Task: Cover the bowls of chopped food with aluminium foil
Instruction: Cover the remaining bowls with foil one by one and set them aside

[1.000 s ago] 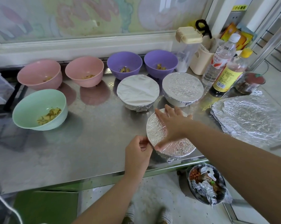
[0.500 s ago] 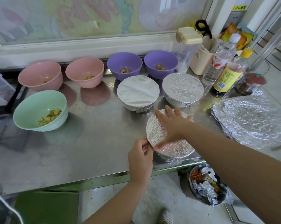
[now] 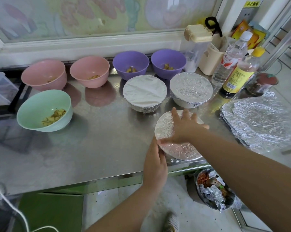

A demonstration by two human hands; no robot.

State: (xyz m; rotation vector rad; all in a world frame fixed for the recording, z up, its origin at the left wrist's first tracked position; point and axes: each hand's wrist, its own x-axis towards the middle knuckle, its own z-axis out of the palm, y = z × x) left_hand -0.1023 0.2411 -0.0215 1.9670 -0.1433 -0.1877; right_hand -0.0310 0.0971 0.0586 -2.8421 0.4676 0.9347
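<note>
A foil-covered bowl stands at the steel counter's front edge. My right hand lies flat on its foil top with the fingers spread. My left hand is against the bowl's left side, its fingers curled round the foil-wrapped rim. Two more foil-covered bowls stand just behind. Uncovered bowls of chopped food: a green one at the left, two pink ones and two purple ones along the back. A stack of foil sheets lies at the right.
Two bottles, a cream container and a jar crowd the back right corner. On the floor under the counter edge sits a bin holding crumpled foil. A white cord hangs at the lower left.
My left hand has slid from the bowl's near-left rim to lie closer along its left side. My right hand stays flat on the foil top.
</note>
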